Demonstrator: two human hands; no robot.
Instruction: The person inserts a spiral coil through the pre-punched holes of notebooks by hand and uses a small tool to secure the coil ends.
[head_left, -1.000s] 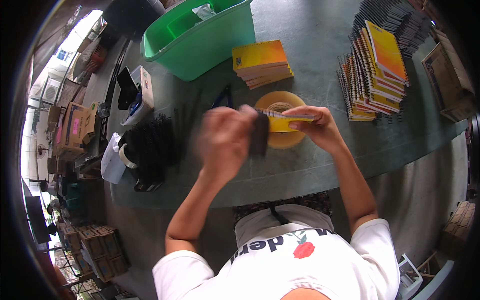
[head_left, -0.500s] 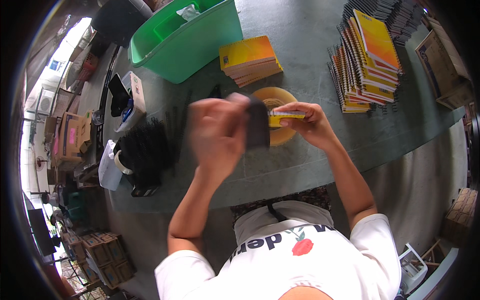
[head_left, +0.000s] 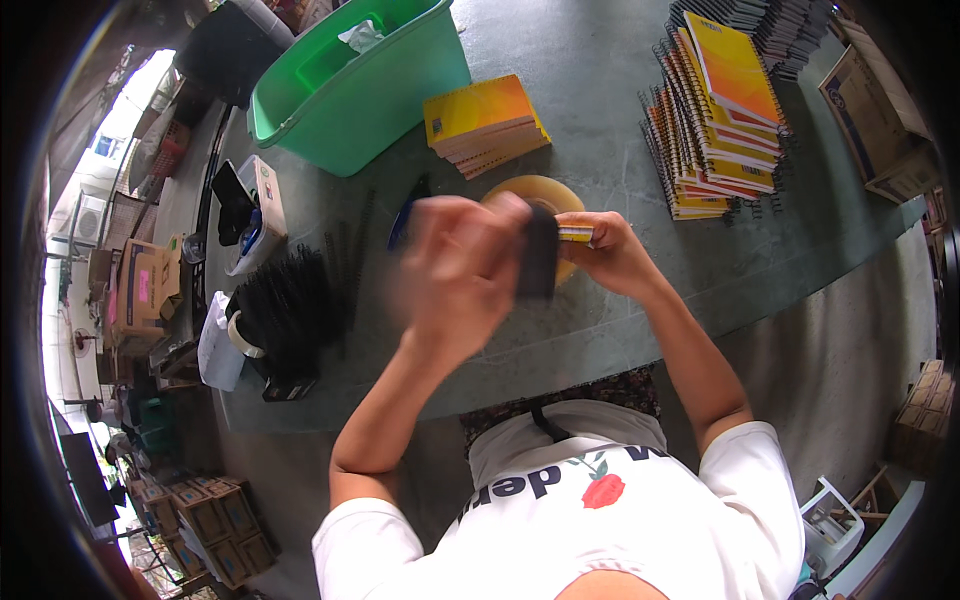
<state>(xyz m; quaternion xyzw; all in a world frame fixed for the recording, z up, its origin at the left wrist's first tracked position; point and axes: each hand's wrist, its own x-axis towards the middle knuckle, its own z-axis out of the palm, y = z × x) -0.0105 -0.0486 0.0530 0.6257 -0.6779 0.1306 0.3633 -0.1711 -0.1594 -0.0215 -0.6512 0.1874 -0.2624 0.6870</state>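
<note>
My right hand [head_left: 612, 252] pinches a small yellow notebook [head_left: 575, 233], seen edge-on. Against its left end stands a dark, motion-blurred strip [head_left: 538, 255], which I cannot make out clearly. My left hand [head_left: 465, 265] is raised right beside that strip, its fingers smeared by motion. Behind both hands, a large roll of amber tape [head_left: 535, 187] lies on the table, partly covered. A stack of yellow-orange notebooks without coils [head_left: 485, 112] sits just beyond it. To the left lies a bundle of black spiral coils [head_left: 285, 310].
Spiral-bound notebooks [head_left: 735, 75] are piled at the far right, near a cardboard box [head_left: 875, 120]. A green plastic bin [head_left: 390, 105] stands at the back left. A white container [head_left: 268, 205] with small items and a blue-black tool [head_left: 405, 215] are also on the table [head_left: 690, 280].
My left hand and the dark strip have moved slightly right, toward my right hand. Less of the yellow notebook shows now. The whole view has shifted a little.
</note>
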